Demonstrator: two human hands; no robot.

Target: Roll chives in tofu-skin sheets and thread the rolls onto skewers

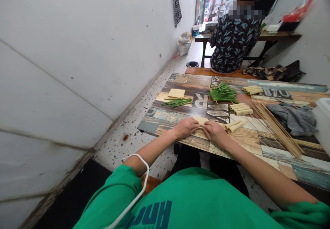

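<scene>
Near the table's front edge, my left hand (187, 127) and my right hand (214, 131) pinch the near edge of a pale yellow tofu skin sheet (200, 119), one at each end. A bit of green shows in the fold between my fingers. Beyond my left hand lie loose chives (177, 102) and a flat stack of tofu skin sheets (176, 93). Right of my right hand sit two finished rolls (234, 126), with more rolls (241, 109) behind them. A larger chive bunch (223, 93) rests farther back.
Wooden skewers (279, 129) spread across the right side of the patterned table (170, 117), beside a grey cloth (294, 117) and a white container (323, 119). More rolls (252, 90) lie at the back. Another person (234, 43) sits facing away on a bench (198, 71).
</scene>
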